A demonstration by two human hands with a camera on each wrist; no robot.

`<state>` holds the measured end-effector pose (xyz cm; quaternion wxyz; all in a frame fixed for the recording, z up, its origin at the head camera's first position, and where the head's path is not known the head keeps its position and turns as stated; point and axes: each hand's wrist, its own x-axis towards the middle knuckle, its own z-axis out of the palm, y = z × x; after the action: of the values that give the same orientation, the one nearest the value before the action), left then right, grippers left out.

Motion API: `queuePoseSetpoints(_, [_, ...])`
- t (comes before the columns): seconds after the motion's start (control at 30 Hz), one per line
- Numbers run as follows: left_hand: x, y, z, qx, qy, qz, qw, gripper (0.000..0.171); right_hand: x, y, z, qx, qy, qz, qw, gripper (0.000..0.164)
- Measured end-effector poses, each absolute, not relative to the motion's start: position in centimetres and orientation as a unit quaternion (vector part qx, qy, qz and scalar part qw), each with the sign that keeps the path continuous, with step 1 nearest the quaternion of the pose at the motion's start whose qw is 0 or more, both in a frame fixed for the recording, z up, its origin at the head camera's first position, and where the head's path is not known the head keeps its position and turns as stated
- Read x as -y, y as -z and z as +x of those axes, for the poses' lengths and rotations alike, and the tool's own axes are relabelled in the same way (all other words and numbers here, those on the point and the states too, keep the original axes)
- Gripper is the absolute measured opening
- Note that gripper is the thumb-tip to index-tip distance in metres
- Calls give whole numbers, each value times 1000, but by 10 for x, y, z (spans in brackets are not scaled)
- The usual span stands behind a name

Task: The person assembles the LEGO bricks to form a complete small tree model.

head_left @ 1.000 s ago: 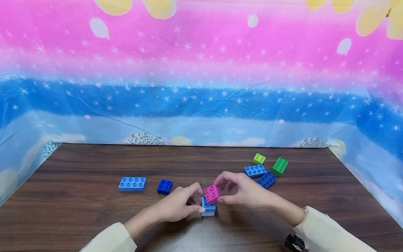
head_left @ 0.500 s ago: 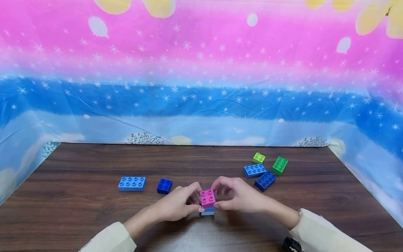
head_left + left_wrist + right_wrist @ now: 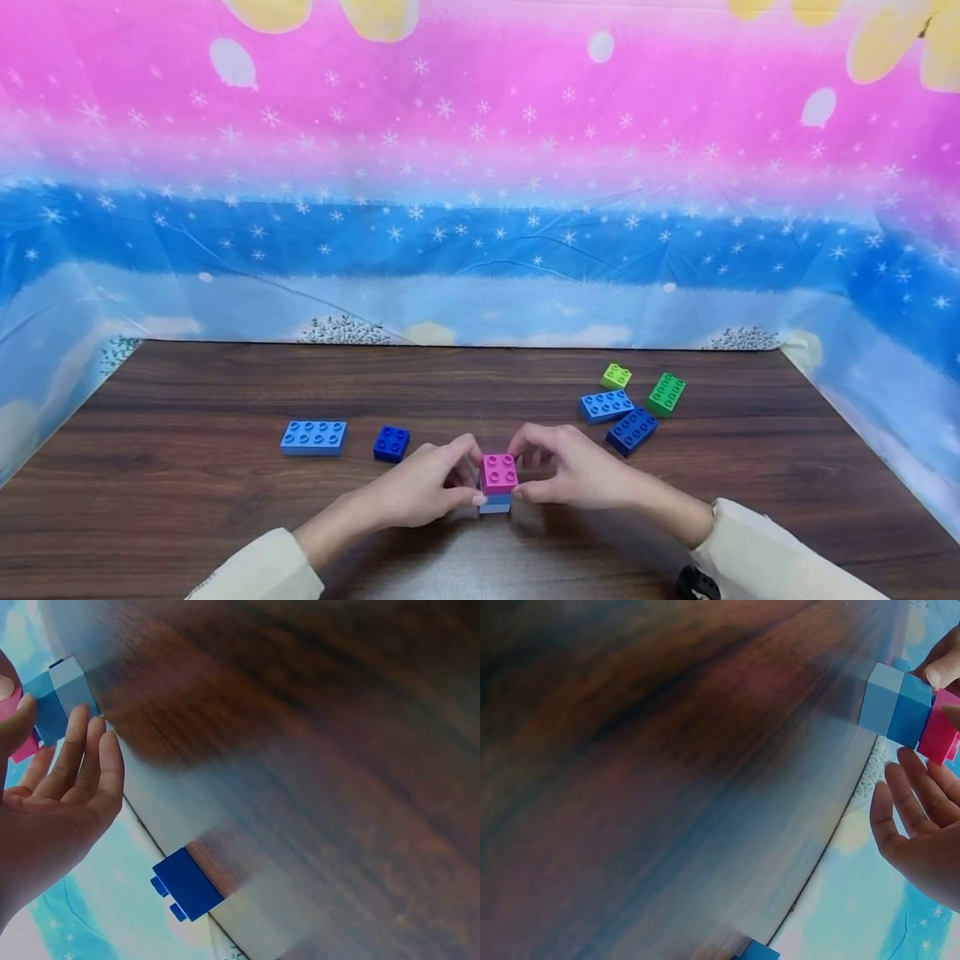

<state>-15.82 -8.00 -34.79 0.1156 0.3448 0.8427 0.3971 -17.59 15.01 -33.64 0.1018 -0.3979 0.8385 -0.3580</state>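
A small stack stands upright near the table's front: a pale blue brick (image 3: 880, 697) at the bottom, a medium blue brick (image 3: 910, 711) above it, and a pink brick (image 3: 499, 473) on top. My left hand (image 3: 420, 490) holds the medium blue brick, its thumb on the near side. With thumb and index finger my right hand (image 3: 581, 471) pinches the pink brick from the right. The pink brick sits over the blue one; whether it is fully pressed down I cannot tell. In the right wrist view the other right-hand fingers (image 3: 906, 799) spread beside the stack.
A light blue long brick (image 3: 314, 437) and a dark blue square brick (image 3: 392, 444) lie to the left on the wooden table (image 3: 187, 500). At the back right lie a lime brick (image 3: 616, 376), a green brick (image 3: 667, 394), a blue brick (image 3: 607, 406) and a dark blue brick (image 3: 632, 431).
My right hand has brought the pink brick from a tilted position at the upper right down level over the blue brick, then shifted it slightly right. The left hand has stayed in place.
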Motion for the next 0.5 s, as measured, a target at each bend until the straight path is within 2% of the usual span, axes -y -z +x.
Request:
queuePoseSetpoints(0.27, [81,344,-158,-842,-392,348,124,24,-150,337,-177,-838,353,-406,92,26])
queuePoseSetpoints(0.5, [78,335,-157,-855,-378,338,108,28,-150,340,-178,-837,350,-414,81,25])
